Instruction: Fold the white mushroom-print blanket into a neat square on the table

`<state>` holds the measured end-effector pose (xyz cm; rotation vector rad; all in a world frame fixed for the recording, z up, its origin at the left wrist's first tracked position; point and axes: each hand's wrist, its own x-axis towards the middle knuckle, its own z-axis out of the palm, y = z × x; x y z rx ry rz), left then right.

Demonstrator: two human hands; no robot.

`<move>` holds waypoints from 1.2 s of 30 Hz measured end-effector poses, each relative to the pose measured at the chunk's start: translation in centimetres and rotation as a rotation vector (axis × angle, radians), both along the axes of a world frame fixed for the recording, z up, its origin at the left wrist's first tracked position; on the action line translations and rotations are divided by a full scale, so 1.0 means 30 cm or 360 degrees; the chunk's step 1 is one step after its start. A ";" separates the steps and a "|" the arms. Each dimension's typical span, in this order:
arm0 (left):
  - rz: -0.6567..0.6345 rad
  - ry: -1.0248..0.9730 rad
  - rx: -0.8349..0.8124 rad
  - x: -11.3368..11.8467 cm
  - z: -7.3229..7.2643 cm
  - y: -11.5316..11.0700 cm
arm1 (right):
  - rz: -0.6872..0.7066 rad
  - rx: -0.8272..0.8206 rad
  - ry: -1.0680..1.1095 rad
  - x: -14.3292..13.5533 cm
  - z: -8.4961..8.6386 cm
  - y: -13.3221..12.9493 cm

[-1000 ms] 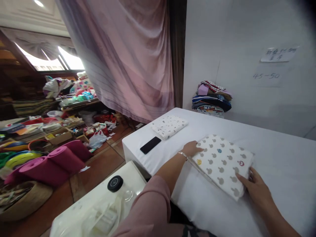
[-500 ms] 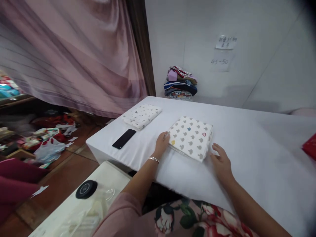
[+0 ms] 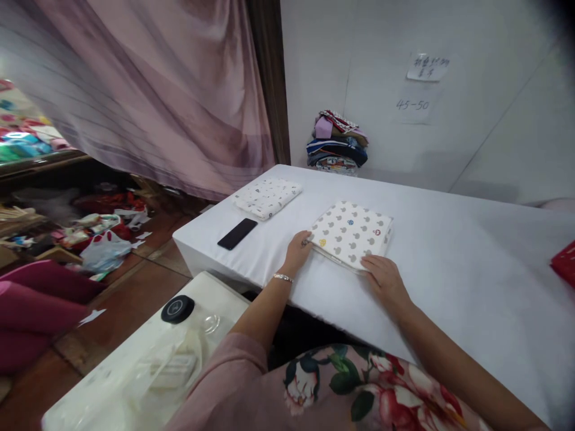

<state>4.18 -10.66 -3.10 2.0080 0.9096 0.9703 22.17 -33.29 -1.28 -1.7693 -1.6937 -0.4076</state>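
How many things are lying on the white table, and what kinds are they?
Folded cloths: 2, the spotted folded cloth under both hands and the small-print folded cloth
Phones: 1, the black phone
Red things at the right edge: 1, the red item
Total: 4

I note a folded cloth (image 3: 351, 234) lying on the table (image 3: 449, 251), left hand (image 3: 298, 251) at its left edge, right hand (image 3: 384, 279) on its near corner. Left of it lie a phone (image 3: 238, 233) and, behind that, a second cloth (image 3: 268, 197). A clothes pile (image 3: 336, 142) sits at, possibly behind, the far edge.
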 end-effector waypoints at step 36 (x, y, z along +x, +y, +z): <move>0.0111 0.0291 0.0248 0.007 0.069 0.022 | 0.0025 -0.0243 -0.0018 -0.003 -0.020 0.011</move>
